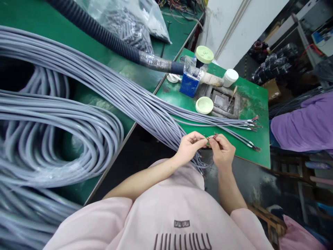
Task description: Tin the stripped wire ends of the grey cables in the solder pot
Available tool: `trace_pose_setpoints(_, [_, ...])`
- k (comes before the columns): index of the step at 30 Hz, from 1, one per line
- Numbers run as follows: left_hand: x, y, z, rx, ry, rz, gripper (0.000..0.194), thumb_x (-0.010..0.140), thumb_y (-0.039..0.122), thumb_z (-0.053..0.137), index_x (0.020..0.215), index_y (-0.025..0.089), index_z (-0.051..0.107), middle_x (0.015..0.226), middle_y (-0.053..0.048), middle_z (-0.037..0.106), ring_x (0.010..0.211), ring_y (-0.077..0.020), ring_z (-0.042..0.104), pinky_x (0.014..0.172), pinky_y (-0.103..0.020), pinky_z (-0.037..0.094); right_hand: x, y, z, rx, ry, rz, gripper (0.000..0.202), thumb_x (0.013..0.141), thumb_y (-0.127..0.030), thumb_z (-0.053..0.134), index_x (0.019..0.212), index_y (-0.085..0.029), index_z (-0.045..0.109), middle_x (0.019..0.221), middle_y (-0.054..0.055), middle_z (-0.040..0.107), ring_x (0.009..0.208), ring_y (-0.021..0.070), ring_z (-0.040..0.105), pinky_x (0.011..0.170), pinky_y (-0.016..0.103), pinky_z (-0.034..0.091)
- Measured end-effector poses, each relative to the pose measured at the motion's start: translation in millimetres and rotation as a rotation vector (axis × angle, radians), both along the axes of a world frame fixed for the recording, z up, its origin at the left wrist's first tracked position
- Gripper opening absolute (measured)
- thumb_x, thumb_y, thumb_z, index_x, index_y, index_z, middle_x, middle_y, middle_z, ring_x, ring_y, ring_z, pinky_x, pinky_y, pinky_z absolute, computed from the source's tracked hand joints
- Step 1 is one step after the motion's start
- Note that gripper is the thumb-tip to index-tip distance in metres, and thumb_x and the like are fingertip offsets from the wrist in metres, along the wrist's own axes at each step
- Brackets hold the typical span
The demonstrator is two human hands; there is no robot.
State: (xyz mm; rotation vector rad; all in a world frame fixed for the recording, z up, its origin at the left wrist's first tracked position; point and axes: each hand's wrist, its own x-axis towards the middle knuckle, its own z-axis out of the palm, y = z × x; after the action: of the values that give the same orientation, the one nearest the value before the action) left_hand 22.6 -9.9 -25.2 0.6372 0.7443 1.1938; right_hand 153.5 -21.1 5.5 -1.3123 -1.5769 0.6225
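Thin red and dark wires (214,135) are pinched between the fingertips of both hands, just past the near edge of the green table (260,104). My left hand (191,146) closes thumb and forefinger on them from the left. From the right, my right hand (222,148) pinches the same small wires, fingertips almost touching those of the left. A thick bundle of grey cables (145,107) passes behind and under my left hand. Several cable ends with exposed coloured wires (253,125) lie on the table beyond my right hand.
Large grey cable coils (104,139) fill the left table. Behind the hands are a solder pot (221,100), a blue box (189,84), an open pale-green tub (204,105), a white cup (230,77) and a black hose (104,33). A person in a purple top (304,125) is at right.
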Motion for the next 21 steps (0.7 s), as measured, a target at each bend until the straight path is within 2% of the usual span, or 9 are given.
trace_pose_setpoints(3, [-1.4,5.9,3.8,0.009,-0.007,0.001,0.030,0.068,0.040,0.080,0.075,0.016,0.063,0.062,0.004,0.062,0.058,-0.0083,0.059,0.061,-0.021,0.049,1.1,9.8,8.1,-0.024,-0.067,0.054,0.011,0.088,-0.025,0.061,0.080,-0.021,0.067,0.078,0.000,0.064,0.072,0.0141,0.059,0.066,0.028,0.044])
trace_pose_setpoints(8, [-12.2,19.6,10.5,0.107,0.073,0.005,0.026,0.077,0.041,0.073,0.079,0.017,0.063,0.063,0.003,0.061,0.059,-0.0087,0.058,0.060,-0.022,0.048,4.9,41.1,35.0,-0.032,-0.256,0.131,0.018,0.088,-0.028,0.059,0.074,-0.019,0.064,0.072,-0.001,0.058,0.065,0.0119,0.052,0.061,0.026,0.038])
trace_pose_setpoints(11, [-27.5,26.1,13.3,0.300,0.301,0.066,0.021,0.082,0.038,0.068,0.080,0.017,0.064,0.070,0.001,0.064,0.064,-0.0111,0.059,0.063,-0.025,0.047,10.9,74.4,49.5,-0.045,-0.393,0.108,0.022,0.086,-0.029,0.059,0.068,-0.017,0.061,0.065,-0.002,0.053,0.060,0.0106,0.046,0.058,0.025,0.034])
trace_pose_setpoints(13, [-39.4,30.4,11.9,0.501,0.555,0.204,0.015,0.084,0.032,0.066,0.079,0.018,0.066,0.072,0.000,0.065,0.068,-0.0126,0.059,0.068,-0.028,0.045,15.9,101.3,54.4,-0.087,-0.491,0.112,0.024,0.084,-0.030,0.059,0.064,-0.017,0.059,0.060,-0.003,0.050,0.057,0.0102,0.043,0.057,0.025,0.031])
trace_pose_setpoints(15, [-49.6,35.3,6.1,0.675,0.794,0.377,0.010,0.085,0.026,0.065,0.079,0.019,0.066,0.071,0.001,0.066,0.070,-0.0136,0.058,0.073,-0.031,0.043,19.8,128.0,54.9,-0.154,-0.602,0.150,0.027,0.082,-0.029,0.057,0.059,-0.016,0.057,0.055,-0.003,0.046,0.056,0.0102,0.040,0.056,0.026,0.028])
trace_pose_setpoints(17, [-55.9,40.4,-3.9,0.777,0.951,0.502,0.008,0.085,0.023,0.063,0.078,0.020,0.065,0.069,0.001,0.066,0.069,-0.0140,0.058,0.077,-0.034,0.042,21.5,151.4,51.8,-0.222,-0.728,0.183,0.028,0.081,-0.029,0.055,0.056,-0.016,0.057,0.053,-0.003,0.046,0.055,0.0106,0.040,0.056,0.026,0.027])
trace_pose_setpoints(19, [-57.9,44.6,-15.7,0.845,1.045,0.540,0.008,0.085,0.022,0.062,0.077,0.020,0.064,0.069,0.002,0.066,0.069,-0.0141,0.058,0.081,-0.035,0.042,21.0,169.6,46.8,-0.273,-0.857,0.197,0.028,0.081,-0.029,0.055,0.058,-0.015,0.060,0.055,-0.001,0.051,0.056,0.0114,0.042,0.056,0.027,0.027])
trace_pose_setpoints(21, [-57.1,46.7,-25.5,0.916,1.108,0.515,0.006,0.085,0.022,0.062,0.079,0.021,0.063,0.070,0.002,0.068,0.070,-0.0142,0.059,0.086,-0.037,0.042,18.9,182.5,41.4,-0.309,-0.974,0.206,0.026,0.081,-0.030,0.055,0.064,-0.014,0.067,0.060,0.002,0.059,0.058,0.0128,0.047,0.057,0.027,0.028])
